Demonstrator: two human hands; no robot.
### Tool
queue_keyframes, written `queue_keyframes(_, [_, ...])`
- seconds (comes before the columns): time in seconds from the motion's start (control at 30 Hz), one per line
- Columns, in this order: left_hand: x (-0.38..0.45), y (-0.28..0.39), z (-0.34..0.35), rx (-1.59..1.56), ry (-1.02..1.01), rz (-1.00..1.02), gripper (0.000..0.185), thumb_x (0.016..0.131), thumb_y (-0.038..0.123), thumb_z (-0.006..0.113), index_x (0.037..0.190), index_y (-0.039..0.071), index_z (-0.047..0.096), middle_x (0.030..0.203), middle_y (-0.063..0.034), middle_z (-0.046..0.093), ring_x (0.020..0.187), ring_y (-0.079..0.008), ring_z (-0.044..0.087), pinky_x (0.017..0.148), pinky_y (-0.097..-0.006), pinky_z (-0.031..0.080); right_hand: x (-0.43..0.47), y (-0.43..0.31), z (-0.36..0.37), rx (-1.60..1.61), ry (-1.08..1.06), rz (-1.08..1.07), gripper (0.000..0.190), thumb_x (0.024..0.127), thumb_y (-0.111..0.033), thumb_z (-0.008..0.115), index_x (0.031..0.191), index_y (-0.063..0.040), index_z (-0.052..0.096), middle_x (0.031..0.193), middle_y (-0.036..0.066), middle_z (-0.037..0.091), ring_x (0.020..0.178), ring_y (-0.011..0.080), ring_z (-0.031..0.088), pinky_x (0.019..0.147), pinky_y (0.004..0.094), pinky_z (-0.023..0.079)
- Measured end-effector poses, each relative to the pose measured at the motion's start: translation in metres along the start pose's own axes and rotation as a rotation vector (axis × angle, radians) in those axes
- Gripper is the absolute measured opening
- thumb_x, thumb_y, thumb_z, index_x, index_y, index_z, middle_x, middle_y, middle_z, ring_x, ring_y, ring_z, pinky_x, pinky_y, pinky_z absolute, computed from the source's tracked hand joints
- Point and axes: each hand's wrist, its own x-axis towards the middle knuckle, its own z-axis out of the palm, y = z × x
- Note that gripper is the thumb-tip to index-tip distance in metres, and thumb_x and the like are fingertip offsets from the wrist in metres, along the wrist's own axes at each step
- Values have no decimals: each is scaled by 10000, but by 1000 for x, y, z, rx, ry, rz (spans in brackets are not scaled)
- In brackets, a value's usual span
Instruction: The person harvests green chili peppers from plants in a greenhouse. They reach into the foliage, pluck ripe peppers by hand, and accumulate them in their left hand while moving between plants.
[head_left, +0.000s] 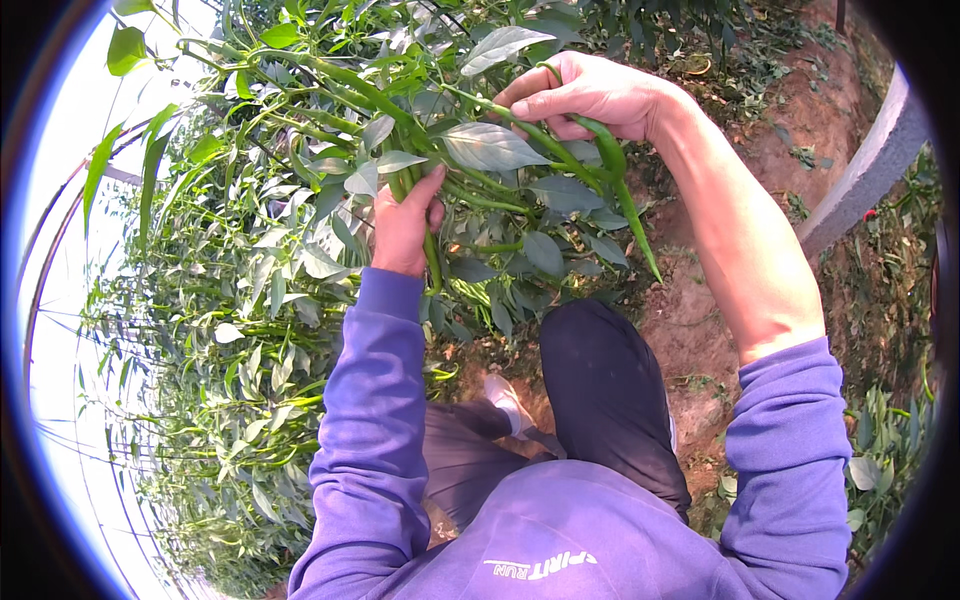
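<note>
Long green chili peppers hang among the leaves of a pepper plant (491, 146) in front of me. My left hand (409, 221) is closed around green peppers (433, 262) low on the plant; one sticks out below the fist. Up and to the right, my right hand (581, 97) pinches a slender green pepper (540, 135) between thumb and fingers. A curved green pepper (611, 150) passes under the same hand, and another pepper tip (637, 229) points down below it. Leaves partly hide the fingertips and stems.
Dense pepper plants (225, 390) fill the left side. A reddish dirt path (772, 142) with scattered leaves runs at the right, beside a pale grey post (862, 169). More plants (885, 450) stand at the lower right. My dark-trousered knee (600, 367) is just below the foliage.
</note>
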Motion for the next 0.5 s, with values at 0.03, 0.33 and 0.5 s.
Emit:
queue_keyframes(0.03, [-1, 0, 0, 4, 3, 18, 131, 915, 130, 733, 942, 51, 632, 712, 11, 562, 512, -96, 463, 464, -259, 323, -2, -2, 0, 7, -20, -16, 403, 924, -166, 737, 1259, 43, 659, 925, 22, 723, 488, 5, 429, 437, 189, 326])
queue_keyframes(0.33, [-5, -1, 6, 8, 22, 69, 128, 924, 125, 717, 924, 49, 614, 701, 7, 561, 513, -103, 461, 477, -264, 314, -16, -10, -3, 42, -26, 27, 350, 950, -99, 655, 1284, 8, 659, 962, 23, 724, 512, 5, 465, 448, 173, 346])
queue_keyframes(0.5, [-6, 2, 8, 22, 9, 40, 148, 925, 150, 733, 891, 71, 614, 695, 23, 535, 528, -89, 458, 476, -265, 302, -20, -12, -5, 66, -19, 73, 356, 966, -71, 610, 1312, 6, 633, 968, 23, 721, 540, 4, 459, 468, 175, 353])
